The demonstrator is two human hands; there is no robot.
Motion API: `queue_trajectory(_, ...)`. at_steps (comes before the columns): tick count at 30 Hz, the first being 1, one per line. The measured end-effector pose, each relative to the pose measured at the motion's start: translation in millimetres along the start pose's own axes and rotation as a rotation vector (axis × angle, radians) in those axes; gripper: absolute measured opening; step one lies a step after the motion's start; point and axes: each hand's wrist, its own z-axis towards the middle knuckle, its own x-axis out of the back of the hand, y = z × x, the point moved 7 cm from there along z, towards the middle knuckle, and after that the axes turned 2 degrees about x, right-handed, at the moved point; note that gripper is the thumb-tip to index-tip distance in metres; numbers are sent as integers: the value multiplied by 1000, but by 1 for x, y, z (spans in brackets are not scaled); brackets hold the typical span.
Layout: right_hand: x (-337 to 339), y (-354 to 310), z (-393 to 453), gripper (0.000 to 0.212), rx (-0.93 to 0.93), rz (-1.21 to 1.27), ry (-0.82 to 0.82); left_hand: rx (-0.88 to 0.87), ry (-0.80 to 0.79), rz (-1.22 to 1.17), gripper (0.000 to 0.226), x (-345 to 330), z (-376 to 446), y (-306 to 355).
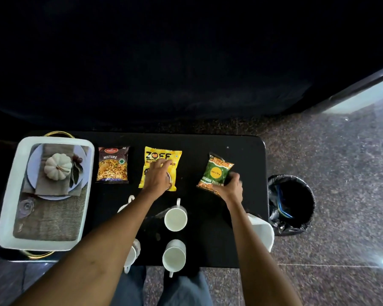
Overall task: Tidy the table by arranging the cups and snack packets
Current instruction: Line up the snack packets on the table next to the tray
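White tray [9,195] at the black tabletop's [241,146] left, brown mixture packet [112,164], left hand [157,180] spread flat on yellow packet [161,155], right hand [232,188] gripping tilted green packet [216,173], white cups [175,218] nearer, bin [291,204] far right.

Both arms bare, reach fwd over the table edge. L hand [158,176] lies palm down, fingers spread and flat. R hand [231,186] is further to the right, fingers curled in a grip, wrist slightly bent.
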Motion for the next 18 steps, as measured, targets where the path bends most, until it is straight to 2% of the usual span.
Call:
queue_trajectory(2,2,-18,-2,86,112,-59,57,32,-60,22,73,-9,-7,-8)
queue_trajectory(5,-14,-44,-8,81,299,-214,71,17,-160,77,85,-23,-16,-15)
queue_trajectory(7,-33,-46,-9,77,335,-321,10,25,-246,86,92,-33,-18,-17)
queue_trajectory(11,-57,-41,-14,82,465,-552,-17,85,-387,102,104,-42,-18,-14)
queue_trajectory(18,-56,-37,-1,82,584,-684,-26,83,-475,92,110,-50,-10,-10)
